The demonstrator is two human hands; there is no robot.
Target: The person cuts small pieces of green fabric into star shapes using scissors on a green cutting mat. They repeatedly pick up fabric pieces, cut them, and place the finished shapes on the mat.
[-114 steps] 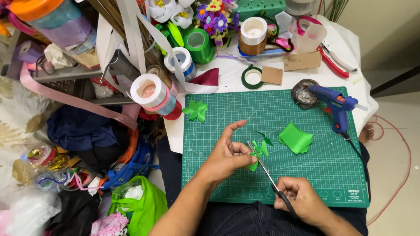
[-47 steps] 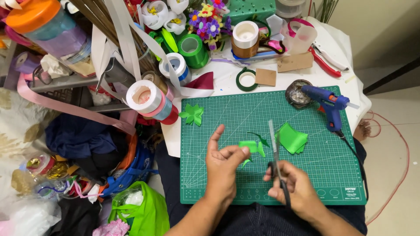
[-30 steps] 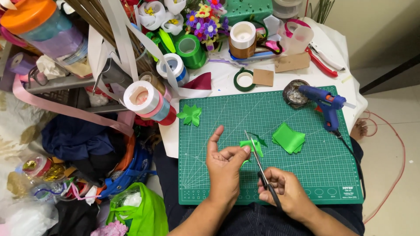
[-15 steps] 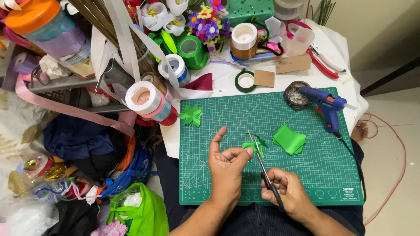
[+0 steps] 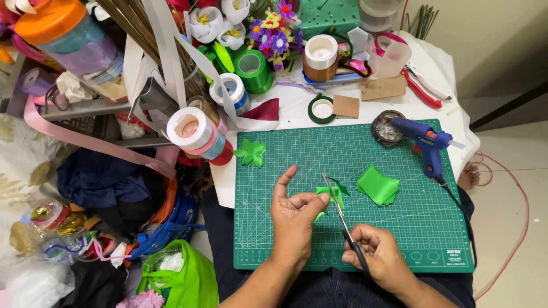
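My left hand (image 5: 297,219) pinches a small folded piece of green ribbon (image 5: 330,197) between thumb and fingers, over the green cutting mat (image 5: 354,159); the index finger sticks up. My right hand (image 5: 379,256) grips black-handled scissors (image 5: 341,219), their blades pointing up and left into the ribbon piece. A stack of cut green ribbon squares (image 5: 378,185) lies just right of the blades. A finished green ribbon leaf cluster (image 5: 251,153) sits at the mat's top left corner.
A blue glue gun (image 5: 425,142) with its cord lies at the mat's right, beside a small round dish (image 5: 387,126). Ribbon and tape rolls (image 5: 200,134), red pliers (image 5: 419,88), cardboard pieces and artificial flowers (image 5: 274,34) crowd the table's far side. Bags and clutter fill the floor at left.
The scissors, held upright about 1.6 s ago, have tilted down and now cut into the ribbon piece. My left hand has kept holding the ribbon in about the same place.
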